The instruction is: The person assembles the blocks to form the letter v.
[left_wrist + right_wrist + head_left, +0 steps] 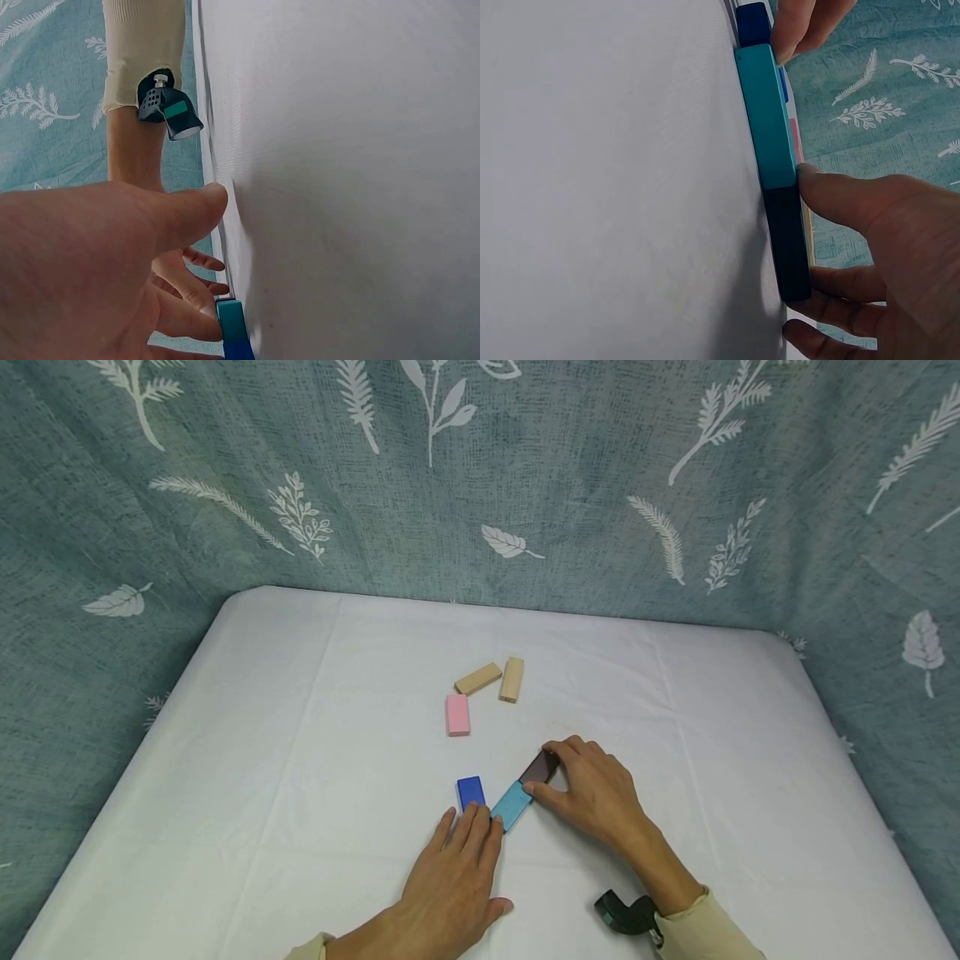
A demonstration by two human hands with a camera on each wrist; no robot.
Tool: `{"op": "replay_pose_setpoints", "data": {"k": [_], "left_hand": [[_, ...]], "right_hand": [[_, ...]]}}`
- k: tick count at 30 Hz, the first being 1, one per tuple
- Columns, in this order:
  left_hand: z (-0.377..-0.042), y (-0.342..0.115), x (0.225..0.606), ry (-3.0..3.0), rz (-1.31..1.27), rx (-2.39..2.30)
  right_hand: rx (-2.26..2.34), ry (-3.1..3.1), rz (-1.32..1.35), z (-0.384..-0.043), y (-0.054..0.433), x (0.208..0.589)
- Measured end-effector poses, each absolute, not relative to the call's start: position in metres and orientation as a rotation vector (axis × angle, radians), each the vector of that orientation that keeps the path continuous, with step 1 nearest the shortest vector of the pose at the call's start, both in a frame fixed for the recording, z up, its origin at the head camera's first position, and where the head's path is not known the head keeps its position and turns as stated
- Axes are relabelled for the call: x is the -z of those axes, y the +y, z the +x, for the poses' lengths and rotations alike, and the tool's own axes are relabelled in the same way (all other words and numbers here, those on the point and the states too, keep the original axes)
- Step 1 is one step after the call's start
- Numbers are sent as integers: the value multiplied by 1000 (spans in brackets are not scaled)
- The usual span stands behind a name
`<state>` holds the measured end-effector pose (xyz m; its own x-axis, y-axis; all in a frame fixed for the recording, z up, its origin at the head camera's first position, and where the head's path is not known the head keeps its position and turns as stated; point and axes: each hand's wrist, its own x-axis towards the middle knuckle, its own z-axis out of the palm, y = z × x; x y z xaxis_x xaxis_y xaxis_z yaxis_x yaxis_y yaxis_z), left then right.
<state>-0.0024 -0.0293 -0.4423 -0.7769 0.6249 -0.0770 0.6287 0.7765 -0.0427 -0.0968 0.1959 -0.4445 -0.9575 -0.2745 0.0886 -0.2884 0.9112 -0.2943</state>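
A light-blue block (512, 806) and a dark block (540, 767) lie end to end in a slanting row on the white cloth. My right hand (597, 789) pinches the dark block, its index finger at the far end and its thumb by the joint with the light-blue block, as the right wrist view (787, 244) also has it. With fingers extended, my left hand (456, 877) rests its fingertips at the light-blue block's near end and on a blue block (470, 790). Those fingers partly hide the blue block. A dark-blue end (753, 24) touches the light-blue block in the right wrist view.
Beyond the hands lie a pink block (457, 716) and two tan wooden blocks (477, 678) (512, 680). A black wrist camera (626, 914) sits at the right sleeve. Leaf-patterned green cloth (480, 527) hangs behind the white-covered table (360, 693).
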Motion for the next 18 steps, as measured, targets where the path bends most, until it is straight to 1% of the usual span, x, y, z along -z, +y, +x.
{"op": "replay_pose_setpoints", "data": {"k": [18], "left_hand": [[-3,-30,442,2902,1021,70]], "right_hand": [[-472,-3040,467,-99,198,443]]}}
